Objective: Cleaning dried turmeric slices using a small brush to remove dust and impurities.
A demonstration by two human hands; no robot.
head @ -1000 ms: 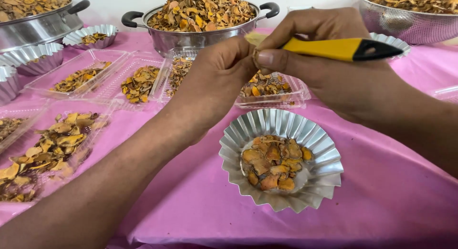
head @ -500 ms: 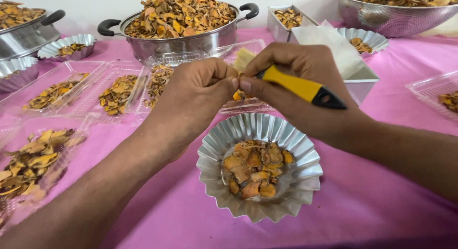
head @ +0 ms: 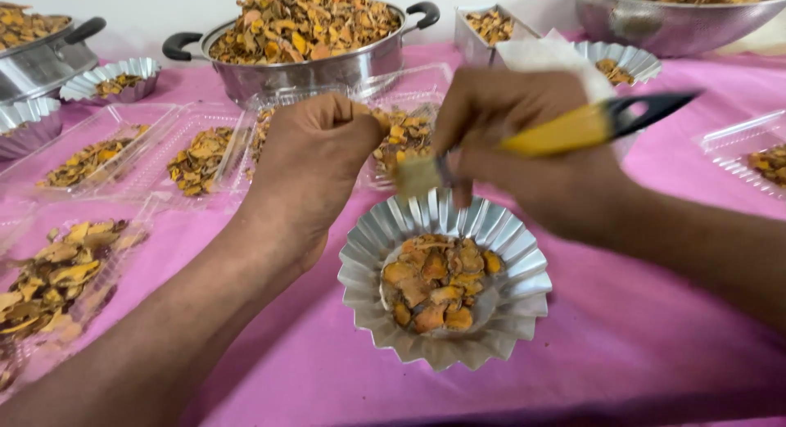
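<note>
— Head view, looking down: what do the hands have?

— The right hand (head: 524, 161) is closed around a tool with a yellow handle and black end (head: 594, 124), held above the fluted foil cup (head: 368, 267). The picture is blurred there, so the working tip is hard to make out; a pale scrap (head: 417, 176) sits at it, just over the cup's far rim.

— And the left?

— The left hand (head: 315, 169) is curled into a loose fist beside the right, fingertips tucked in. Whether it pinches anything I cannot tell.

— Where is the cup?

— On the pink counter (head: 655, 312), right below both hands. It holds orange-yellow dried slices (head: 434, 284) heaped in its middle.

— What containers lie around?

— Behind the hands stands a steel pot with black handles (head: 319, 67), piled with the same dried pieces. Clear plastic trays (head: 123, 153) lie in a row at left, each with a thin layer of slices, and another clear tray (head: 749, 153) sits at the right edge. Smaller foil cups (head: 115, 76) stand at far left, one more (head: 622, 63) at the back right beside a square steel tin (head: 483, 30). A big steel bowl (head: 671, 22) fills the top right corner.
</note>
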